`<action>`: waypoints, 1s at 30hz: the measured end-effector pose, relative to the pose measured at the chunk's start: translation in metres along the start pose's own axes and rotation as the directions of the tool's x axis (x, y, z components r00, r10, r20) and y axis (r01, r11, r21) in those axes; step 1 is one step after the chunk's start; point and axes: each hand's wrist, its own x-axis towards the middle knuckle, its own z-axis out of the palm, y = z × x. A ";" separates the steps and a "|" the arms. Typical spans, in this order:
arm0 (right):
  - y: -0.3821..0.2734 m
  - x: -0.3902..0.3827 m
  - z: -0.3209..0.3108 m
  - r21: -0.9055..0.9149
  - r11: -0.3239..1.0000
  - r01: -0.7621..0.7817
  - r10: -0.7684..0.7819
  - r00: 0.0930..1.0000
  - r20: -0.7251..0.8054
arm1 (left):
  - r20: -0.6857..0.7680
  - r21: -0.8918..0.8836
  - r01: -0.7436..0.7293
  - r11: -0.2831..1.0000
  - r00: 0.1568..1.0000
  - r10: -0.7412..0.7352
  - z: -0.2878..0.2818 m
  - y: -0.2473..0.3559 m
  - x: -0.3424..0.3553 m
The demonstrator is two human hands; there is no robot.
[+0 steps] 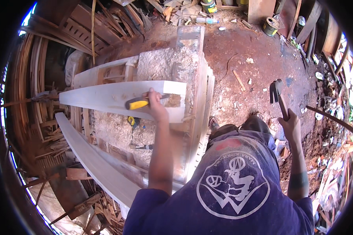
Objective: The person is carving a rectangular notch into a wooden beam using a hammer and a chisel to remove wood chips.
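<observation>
My left hand (157, 106) is closed around a chisel with a yellow and black handle (137, 103). The blade side points right, toward a brownish cut-out (173, 101) at the end of a long pale wooden board (113, 94). Whether the edge touches the wood I cannot tell. Off to the right, clear of the bench, my right hand (291, 124) grips a claw hammer (279, 94) by its handle, head up. The board lies across a workbench (157, 64) strewn with sawdust. A yellow and black tape measure (131, 120) sits on the bench beyond my left forearm.
Another long pale plank (94, 156) lies at the lower left. Timber stacks (37, 78) line the left side. Cans (270, 26), a plastic bottle (207, 20) and wood scraps (239, 80) are on the reddish floor (259, 58). Litter (325, 133) covers the right edge.
</observation>
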 end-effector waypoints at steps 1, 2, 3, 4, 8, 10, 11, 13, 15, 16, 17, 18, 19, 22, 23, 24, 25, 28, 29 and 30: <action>-0.006 0.002 -0.002 -0.011 0.999 0.051 -0.051 0.999 -0.002 | -0.005 -0.003 0.000 1.000 1.000 0.000 -0.002 -0.010 -0.002; -0.010 0.005 -0.003 -0.021 0.998 0.059 -0.059 0.998 0.001 | 0.003 0.111 -0.046 0.993 0.999 0.046 -0.001 -0.014 -0.009; -0.015 0.007 -0.004 -0.046 0.995 0.087 -0.086 0.996 0.032 | 0.016 0.224 -0.091 0.970 0.996 0.090 0.001 -0.019 -0.015; -0.019 0.009 -0.005 -0.070 0.991 0.118 -0.113 0.991 0.065 | 0.002 0.221 -0.086 0.971 0.996 0.088 0.003 -0.024 -0.020; -0.022 0.013 -0.008 -0.111 0.984 0.142 -0.135 0.988 0.071 | -0.034 0.426 0.126 0.896 0.992 -0.124 0.031 0.006 -0.001; -0.015 0.013 -0.005 -0.100 0.984 0.146 -0.140 0.988 0.062 | 0.146 -0.384 0.533 0.754 0.842 -0.520 0.006 0.031 0.013; -0.012 0.014 -0.004 -0.084 0.984 0.155 -0.153 0.988 0.035 | -0.002 -0.295 0.378 0.878 0.918 -0.396 0.007 0.038 0.011; -0.015 0.019 -0.002 -0.068 0.984 0.166 -0.166 0.986 0.006 | 0.016 -0.286 0.341 0.895 0.936 -0.351 0.007 0.041 0.012; -0.020 0.023 -0.004 -0.030 0.995 0.097 -0.098 0.995 -0.012 | 0.023 -0.213 0.290 0.933 0.956 -0.292 0.002 0.034 0.009; -0.022 0.022 -0.004 -0.031 0.995 0.096 -0.096 0.995 -0.008 | 0.020 -0.210 0.293 0.933 0.955 -0.295 -0.001 0.023 0.005; -0.024 0.022 -0.004 -0.029 0.997 0.075 -0.075 0.997 0.003 | -0.021 0.041 0.124 0.991 0.992 -0.123 -0.003 0.010 0.000; -0.025 0.022 -0.004 -0.030 0.998 0.051 -0.051 0.999 0.014 | -0.016 0.294 -0.047 0.955 0.998 0.054 -0.005 -0.003 -0.006; -0.027 0.022 -0.004 -0.035 0.998 0.052 -0.051 0.999 0.017 | 0.032 0.442 -0.125 0.889 0.992 0.123 -0.009 -0.013 -0.015; -0.030 0.017 -0.002 -0.038 0.998 0.055 -0.053 0.997 0.055 | 0.285 0.589 -0.339 0.733 0.937 0.204 0.003 -0.015 -0.042; -0.031 0.015 -0.002 -0.057 0.997 0.057 -0.054 0.997 0.055 | 0.320 0.642 -0.465 0.610 0.885 0.338 0.008 -0.021 -0.041; -0.031 0.014 -0.002 -0.069 0.996 0.058 -0.054 0.997 0.048 | 0.312 0.644 -0.462 0.610 0.886 0.343 0.014 -0.016 -0.032; -0.028 0.014 -0.001 -0.070 0.996 0.061 -0.058 0.997 0.044 | 0.042 0.282 -0.063 0.957 0.998 0.053 0.014 -0.006 -0.019; -0.009 0.016 -0.001 -0.071 0.994 0.079 -0.078 0.997 0.014 | 0.066 -0.474 0.499 0.726 0.842 -0.536 -0.006 0.034 0.008; -0.003 0.015 0.000 -0.043 0.993 0.106 -0.107 0.994 -0.004 | 0.038 -0.419 0.414 0.808 0.897 -0.440 -0.012 0.041 0.007; 0.000 0.019 0.001 -0.041 0.993 0.111 -0.111 0.994 -0.005 | 0.019 -0.360 0.322 0.876 0.941 -0.338 -0.015 0.046 0.005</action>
